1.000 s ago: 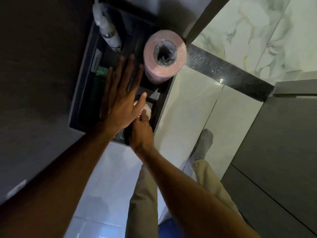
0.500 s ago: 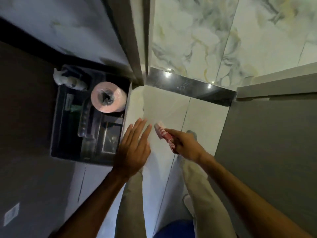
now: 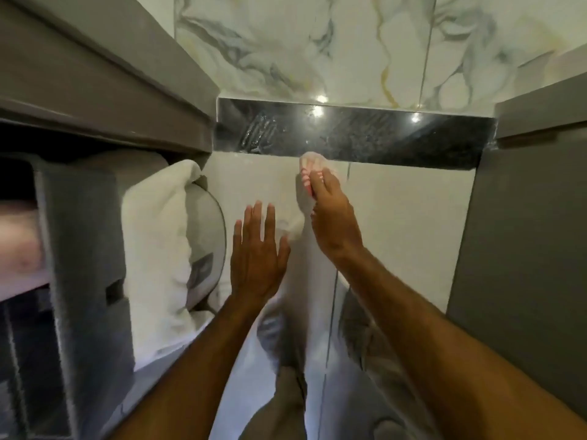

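Gripping a small pink-and-white striped item (image 3: 305, 177) in the right hand (image 3: 333, 223), with thumb and fingers curled round its lower part. Protrudes beyond the fingertips at the far end, pale and blurred there; cannot be identified more exactly. Held in the air over the pale floor tiles (image 3: 406, 223), with the far end overlapping the lower edge of the dark glossy strip (image 3: 381, 141) at the foot of the marbled wall (image 3: 286, 42). Positioned ahead of, and slightly to the right of, the left hand (image 3: 258, 258), without touching it.

Extending the left hand flat, back of the hand toward the camera, with fingers straight and slightly spread and the thumb out to the right. Holds nothing and touches nothing. Lies lower in the view than the right hand, near it but apart.

Bordered on the left by a grey shelf unit (image 3: 85, 249), with a folded white towel (image 3: 155, 236) just beside its front edge and a rounded grey object (image 3: 206, 230) set against the towel on the floor side. Shows a blurred pink mass (image 3: 16, 236) inside the shelf unit at the far left edge; too blurred to name. Bordered on the right by a plain grey cabinet front (image 3: 524, 265), reaching up to the end of the dark glossy strip. Reveals beige trouser legs (image 3: 279, 408) at the bottom of the view, above the floor tiles.
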Available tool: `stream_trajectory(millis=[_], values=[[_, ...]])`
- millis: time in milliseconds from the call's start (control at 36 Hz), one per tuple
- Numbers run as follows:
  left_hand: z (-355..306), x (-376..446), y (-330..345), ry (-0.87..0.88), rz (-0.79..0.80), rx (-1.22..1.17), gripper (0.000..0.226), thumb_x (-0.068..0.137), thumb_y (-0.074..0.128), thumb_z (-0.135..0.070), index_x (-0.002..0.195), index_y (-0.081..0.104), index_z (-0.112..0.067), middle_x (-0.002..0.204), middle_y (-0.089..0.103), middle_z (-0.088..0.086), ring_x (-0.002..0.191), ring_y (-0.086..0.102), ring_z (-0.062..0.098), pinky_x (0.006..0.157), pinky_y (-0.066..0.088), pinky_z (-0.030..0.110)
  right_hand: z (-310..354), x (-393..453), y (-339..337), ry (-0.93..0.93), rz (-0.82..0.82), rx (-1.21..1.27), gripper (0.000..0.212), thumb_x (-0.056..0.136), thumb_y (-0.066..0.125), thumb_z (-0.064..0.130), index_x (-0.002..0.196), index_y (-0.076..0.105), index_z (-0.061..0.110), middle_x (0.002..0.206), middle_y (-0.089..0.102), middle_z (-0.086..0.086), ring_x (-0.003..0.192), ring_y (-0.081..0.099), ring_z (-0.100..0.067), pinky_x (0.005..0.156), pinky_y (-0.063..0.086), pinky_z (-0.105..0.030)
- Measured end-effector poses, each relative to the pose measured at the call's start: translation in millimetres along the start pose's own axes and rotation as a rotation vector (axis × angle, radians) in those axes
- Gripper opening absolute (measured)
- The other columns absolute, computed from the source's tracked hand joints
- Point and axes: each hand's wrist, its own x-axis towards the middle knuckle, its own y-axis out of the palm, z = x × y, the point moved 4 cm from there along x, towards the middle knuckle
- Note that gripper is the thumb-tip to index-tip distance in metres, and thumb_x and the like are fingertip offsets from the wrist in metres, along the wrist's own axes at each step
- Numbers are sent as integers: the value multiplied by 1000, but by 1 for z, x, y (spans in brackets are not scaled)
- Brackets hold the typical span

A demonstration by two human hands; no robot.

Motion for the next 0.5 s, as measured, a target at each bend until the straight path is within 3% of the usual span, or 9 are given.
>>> stream_trajectory(millis=[56, 139, 250, 361, 417, 500], values=[[13, 31, 28, -17, 12, 18, 79, 108, 23, -56, 175, 15, -15, 184, 7, 15, 172, 5, 35, 139, 0, 52, -25, 28, 30, -26, 8, -207, 71, 112, 51, 0, 175, 21, 12, 185, 12, -13, 173, 12, -37, 139, 28, -53], [37, 67, 66, -3, 19, 70, 80, 108, 18, -56, 175, 9, -14, 184, 0, 16, 172, 0, 36, 140, 3, 56, -53, 60, 67, -25, -19, -363, 68, 118, 48, 26, 176, 14, 19, 186, 0, -9, 174, 3, -33, 141, 24, -50], [63, 100, 99, 43, -68, 117, 73, 113, 26, -50, 174, 12, -14, 183, 5, 18, 171, 6, 38, 138, 12, 61, -72, 85, 90, -234, -199, -482, 60, 120, 39, 35, 174, 25, 13, 184, 15, -13, 173, 12, -32, 141, 23, -52], [83, 112, 122, 119, -218, 172, 68, 115, 28, -46, 170, 27, -8, 178, 26, 24, 165, 26, 44, 131, 30, 68, -77, 109, 93, -356, -388, -493, 59, 116, 47, 36, 166, 43, 5, 174, 40, -20, 164, 36, -39, 135, 35, -54], [91, 114, 131, 145, -297, 168, 68, 111, 36, -45, 169, 32, -9, 177, 30, 22, 164, 29, 43, 131, 31, 66, -71, 127, 91, -359, -462, -469, 58, 116, 45, 33, 165, 43, 3, 172, 41, -23, 163, 38, -40, 136, 35, -56], [97, 116, 141, 173, -395, 158, 71, 108, 43, -43, 169, 34, -9, 178, 31, 17, 166, 28, 38, 135, 26, 61, -45, 169, 89, -359, -588, -448, 57, 117, 39, 23, 167, 35, -2, 175, 33, -29, 166, 31, -43, 139, 23, -56]])
